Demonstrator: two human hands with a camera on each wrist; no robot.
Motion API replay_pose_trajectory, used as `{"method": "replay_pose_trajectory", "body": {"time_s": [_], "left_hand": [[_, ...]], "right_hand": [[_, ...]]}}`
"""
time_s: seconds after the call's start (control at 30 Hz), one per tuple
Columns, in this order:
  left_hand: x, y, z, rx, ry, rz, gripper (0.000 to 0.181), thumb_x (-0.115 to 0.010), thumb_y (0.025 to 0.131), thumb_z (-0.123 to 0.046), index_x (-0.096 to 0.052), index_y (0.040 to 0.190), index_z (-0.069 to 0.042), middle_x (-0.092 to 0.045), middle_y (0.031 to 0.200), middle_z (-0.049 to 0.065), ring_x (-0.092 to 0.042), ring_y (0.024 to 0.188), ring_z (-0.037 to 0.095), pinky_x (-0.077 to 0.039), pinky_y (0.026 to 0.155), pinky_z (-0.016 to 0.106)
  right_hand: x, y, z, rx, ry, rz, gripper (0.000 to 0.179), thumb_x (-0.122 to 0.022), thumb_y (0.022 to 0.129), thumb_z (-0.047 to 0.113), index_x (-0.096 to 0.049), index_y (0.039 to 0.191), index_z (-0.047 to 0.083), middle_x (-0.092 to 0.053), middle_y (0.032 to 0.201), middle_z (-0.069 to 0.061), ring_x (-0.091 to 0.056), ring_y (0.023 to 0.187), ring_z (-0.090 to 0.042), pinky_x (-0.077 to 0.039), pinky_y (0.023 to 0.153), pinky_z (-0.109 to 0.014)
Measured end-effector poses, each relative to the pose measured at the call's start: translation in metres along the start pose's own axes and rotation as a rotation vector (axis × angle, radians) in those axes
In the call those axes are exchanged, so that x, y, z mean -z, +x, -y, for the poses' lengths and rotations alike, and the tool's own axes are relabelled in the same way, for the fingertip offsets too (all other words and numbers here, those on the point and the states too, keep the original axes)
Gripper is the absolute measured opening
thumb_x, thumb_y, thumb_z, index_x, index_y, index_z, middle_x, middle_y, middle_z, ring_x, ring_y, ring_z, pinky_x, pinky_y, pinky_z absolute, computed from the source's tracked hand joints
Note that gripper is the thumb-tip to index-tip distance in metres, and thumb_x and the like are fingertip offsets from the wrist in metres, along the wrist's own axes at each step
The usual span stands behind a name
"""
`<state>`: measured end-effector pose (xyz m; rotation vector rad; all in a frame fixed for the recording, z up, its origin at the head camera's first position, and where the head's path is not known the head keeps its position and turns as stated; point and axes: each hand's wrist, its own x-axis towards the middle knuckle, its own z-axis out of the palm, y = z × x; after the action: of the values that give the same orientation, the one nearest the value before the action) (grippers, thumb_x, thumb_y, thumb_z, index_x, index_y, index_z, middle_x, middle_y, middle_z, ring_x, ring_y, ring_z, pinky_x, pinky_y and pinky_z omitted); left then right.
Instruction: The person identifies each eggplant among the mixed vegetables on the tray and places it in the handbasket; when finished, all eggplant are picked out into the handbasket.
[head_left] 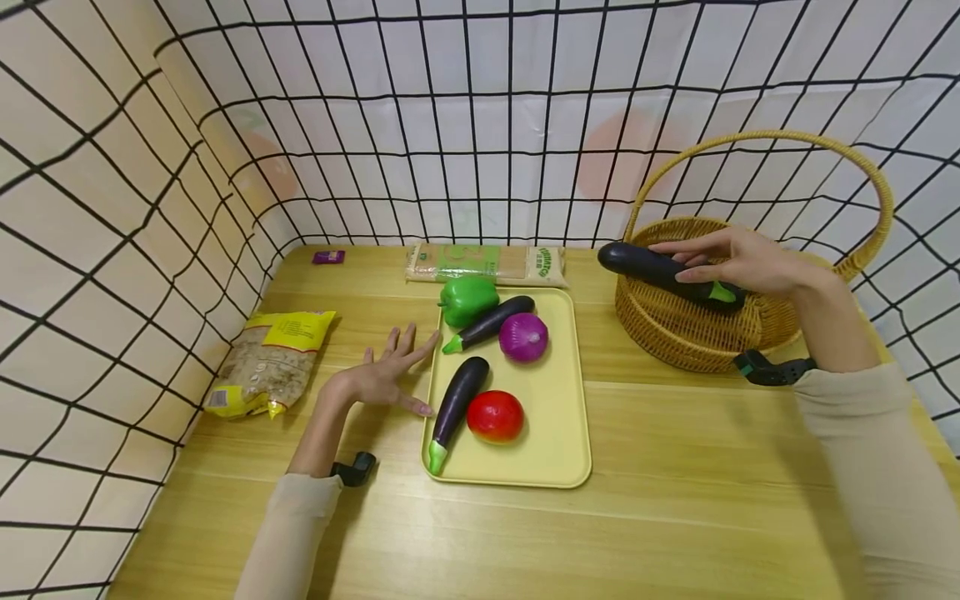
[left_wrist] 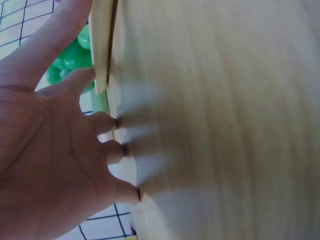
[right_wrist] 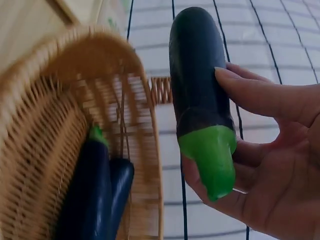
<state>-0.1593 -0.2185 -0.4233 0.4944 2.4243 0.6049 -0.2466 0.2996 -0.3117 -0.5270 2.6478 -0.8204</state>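
Observation:
My right hand (head_left: 753,260) grips a dark purple eggplant (head_left: 637,261) with a green cap, holding it over the wicker basket (head_left: 663,333). Inside the basket, the right wrist view shows more eggplants (right_wrist: 87,187) lying side by side. My left hand (head_left: 382,379) has its fingers spread at the left edge of a pale yellow tray (head_left: 551,425), thumb and index finger right at the rim. On the tray lie two eggplants (head_left: 459,400), a green bell pepper (head_left: 468,302), a purple onion (head_left: 523,337) and a red tomato (head_left: 496,417).
Behind the tray lies a long flat packet (head_left: 487,262). A yellow and clear bag (head_left: 270,362) is to the left, with a small purple packet (head_left: 328,257) further back. The basket's tall handle (head_left: 765,136) arches over it. Gridded cloth walls (head_left: 487,125) border the wooden table (head_left: 480,542).

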Motion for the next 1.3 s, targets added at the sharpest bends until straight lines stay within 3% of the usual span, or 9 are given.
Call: {"method": "replay_pose_trajectory", "body": {"time_s": [0.2, 0.33, 0.43, 0.53, 0.73, 0.77, 0.83, 0.93, 1.3], "left_hand": [[0.001, 0.000, -0.001, 0.006, -0.005, 0.007, 0.119, -0.082, 0.085, -0.048, 0.002, 0.168, -0.027, 0.029, 0.168, 0.021, 0.028, 0.155, 0.045, 0.015, 0.116, 0.080], [0.001, 0.000, -0.001, 0.003, -0.020, 0.008, 0.120, -0.082, 0.085, -0.048, 0.001, 0.168, -0.027, 0.029, 0.168, 0.022, 0.028, 0.155, 0.046, 0.015, 0.116, 0.080], [0.002, 0.000, -0.001, 0.008, -0.013, 0.009, 0.120, -0.083, 0.084, -0.048, 0.001, 0.168, -0.027, 0.029, 0.168, 0.021, 0.029, 0.155, 0.045, 0.015, 0.116, 0.080], [0.002, -0.001, -0.001, 0.009, -0.011, 0.007, 0.120, -0.083, 0.084, -0.048, 0.001, 0.168, -0.027, 0.029, 0.168, 0.021, 0.028, 0.155, 0.045, 0.015, 0.116, 0.080], [0.001, 0.000, 0.000, 0.001, -0.016, 0.002, 0.120, -0.083, 0.084, -0.049, 0.001, 0.168, -0.027, 0.028, 0.168, 0.022, 0.027, 0.155, 0.046, 0.015, 0.116, 0.080], [0.000, 0.000, 0.000, 0.000, -0.015, 0.002, 0.121, -0.083, 0.084, -0.049, 0.001, 0.168, -0.027, 0.028, 0.168, 0.022, 0.027, 0.155, 0.046, 0.015, 0.116, 0.080], [0.000, 0.000, 0.000, -0.003, -0.017, 0.002, 0.121, -0.083, 0.084, -0.049, 0.001, 0.168, -0.027, 0.028, 0.168, 0.023, 0.027, 0.155, 0.046, 0.015, 0.116, 0.080], [0.000, -0.001, -0.001, -0.002, -0.016, 0.004, 0.120, -0.083, 0.084, -0.049, 0.001, 0.168, -0.027, 0.028, 0.168, 0.023, 0.027, 0.155, 0.046, 0.015, 0.116, 0.080], [0.001, -0.001, -0.001, -0.003, -0.006, -0.002, 0.120, -0.083, 0.084, -0.048, 0.001, 0.168, -0.027, 0.027, 0.169, 0.023, 0.026, 0.156, 0.046, 0.013, 0.116, 0.081]], "right_hand": [[0.018, -0.002, -0.031, -0.026, -0.005, 0.043, 0.048, -0.062, 0.105, 0.024, -0.053, 0.152, 0.017, -0.056, 0.151, -0.022, -0.053, 0.104, 0.019, -0.050, 0.091, -0.020], [0.024, -0.003, -0.050, -0.051, 0.003, 0.079, 0.050, -0.063, 0.105, 0.025, -0.052, 0.153, 0.016, -0.054, 0.152, -0.024, -0.061, 0.124, -0.008, -0.051, 0.106, -0.052], [0.024, 0.001, -0.061, -0.080, 0.027, 0.117, 0.051, -0.062, 0.105, 0.025, -0.050, 0.154, 0.015, -0.053, 0.151, -0.029, -0.064, 0.116, -0.031, -0.056, 0.092, -0.053], [0.021, 0.008, -0.068, -0.128, 0.052, 0.147, 0.053, -0.061, 0.105, 0.026, -0.048, 0.155, 0.015, -0.050, 0.151, -0.034, -0.061, 0.084, -0.032, -0.055, 0.067, -0.039], [0.016, 0.021, -0.072, -0.135, 0.032, 0.193, 0.052, -0.062, 0.105, 0.025, -0.051, 0.153, 0.012, -0.048, 0.150, -0.039, -0.063, 0.114, -0.046, -0.055, 0.068, -0.037], [0.016, 0.022, -0.071, -0.141, 0.035, 0.207, 0.052, -0.062, 0.105, 0.024, -0.051, 0.153, 0.010, -0.048, 0.149, -0.040, -0.066, 0.111, -0.043, -0.055, 0.067, -0.038], [0.015, 0.025, -0.070, -0.164, 0.054, 0.232, 0.051, -0.062, 0.104, 0.021, -0.051, 0.153, 0.008, -0.047, 0.148, -0.041, -0.067, 0.079, -0.031, -0.054, 0.059, -0.036], [0.014, 0.028, -0.070, -0.189, 0.078, 0.265, 0.051, -0.061, 0.105, 0.019, -0.050, 0.153, 0.007, -0.045, 0.148, -0.043, -0.038, 0.048, -0.014, -0.048, 0.049, -0.033], [0.009, 0.036, -0.071, -0.175, 0.064, 0.258, 0.050, -0.064, 0.103, 0.020, -0.054, 0.149, 0.002, -0.051, 0.144, -0.042, -0.028, 0.047, -0.010, -0.043, 0.049, -0.030]]}}
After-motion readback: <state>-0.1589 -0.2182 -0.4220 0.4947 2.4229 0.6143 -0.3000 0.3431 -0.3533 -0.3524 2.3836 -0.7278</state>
